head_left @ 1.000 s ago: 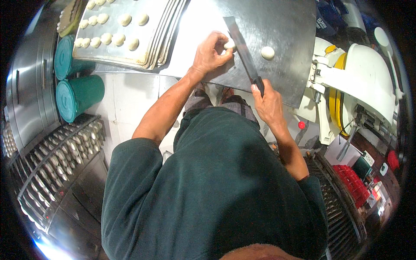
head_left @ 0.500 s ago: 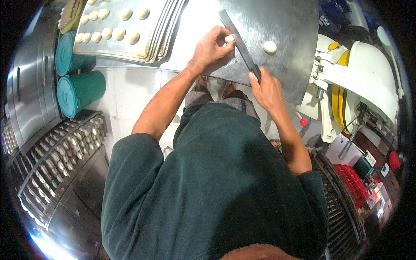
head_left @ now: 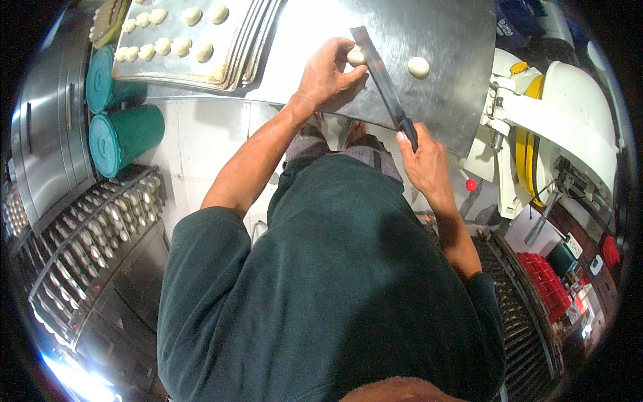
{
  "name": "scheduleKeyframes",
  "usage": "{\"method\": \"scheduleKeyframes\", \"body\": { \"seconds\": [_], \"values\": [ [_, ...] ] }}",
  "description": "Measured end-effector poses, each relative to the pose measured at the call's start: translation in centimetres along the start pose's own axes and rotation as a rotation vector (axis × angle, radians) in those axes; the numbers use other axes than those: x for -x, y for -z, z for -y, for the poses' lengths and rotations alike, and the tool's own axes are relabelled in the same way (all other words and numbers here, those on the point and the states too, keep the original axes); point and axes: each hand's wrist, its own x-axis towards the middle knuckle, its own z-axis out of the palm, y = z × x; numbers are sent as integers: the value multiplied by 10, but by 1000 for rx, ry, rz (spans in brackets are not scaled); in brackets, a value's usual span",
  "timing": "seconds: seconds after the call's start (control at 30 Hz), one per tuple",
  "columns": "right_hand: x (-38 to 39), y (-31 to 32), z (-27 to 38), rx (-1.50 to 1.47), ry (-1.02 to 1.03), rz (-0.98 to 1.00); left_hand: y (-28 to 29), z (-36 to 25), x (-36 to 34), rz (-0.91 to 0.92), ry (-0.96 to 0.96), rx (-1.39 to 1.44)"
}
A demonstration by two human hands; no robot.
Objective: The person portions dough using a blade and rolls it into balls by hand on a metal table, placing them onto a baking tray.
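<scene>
My left hand [head_left: 329, 70] is closed round a small white dough ball [head_left: 356, 57] on the metal table [head_left: 308, 27], thumb and fingertips on its sides. In my right hand [head_left: 425, 161] is the black handle of a long straight knife [head_left: 385, 80]. Its blade slants away over the table and passes close along the right side of the held ball; whether it touches the dough I cannot tell. A second dough ball [head_left: 418, 67] lies on the steel to the right of the blade.
At the left of the table, stacked baking trays [head_left: 231, 75] carry several dough balls. Two green lidded bins [head_left: 127, 141] stand beyond the table's left edge, near a rack [head_left: 87, 234] of dough pieces. A white machine [head_left: 569, 107] with a yellow ring stands close on the right.
My right hand has drawn the knife back toward me and slightly right. More of the dough ball now shows in my left hand, which has stayed almost in place.
</scene>
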Motion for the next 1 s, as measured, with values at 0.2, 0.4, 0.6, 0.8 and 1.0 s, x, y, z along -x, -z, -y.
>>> {"method": "scheduleKeyframes", "body": {
  "seconds": [0.2, 0.4, 0.6, 0.8, 1.0],
  "values": [
    [-17, -8, -5, 28, 16, 25, 3, 2, -6, 68, 71, 48],
    [-47, -9, 10, -5, 51, -4, -1, 4, -5, -8, 31, 55],
    [-7, 11, 6, 1, 4, -21, 1, 9, 0, 31, 3, 46],
    [2, 2, 5, -45, -31, 41, 3, 9, 6, 39, 26, 37],
    [-14, -7, 3, 21, 18, 27, 18, -4, -4, 260, 216, 72]
  ]
}}
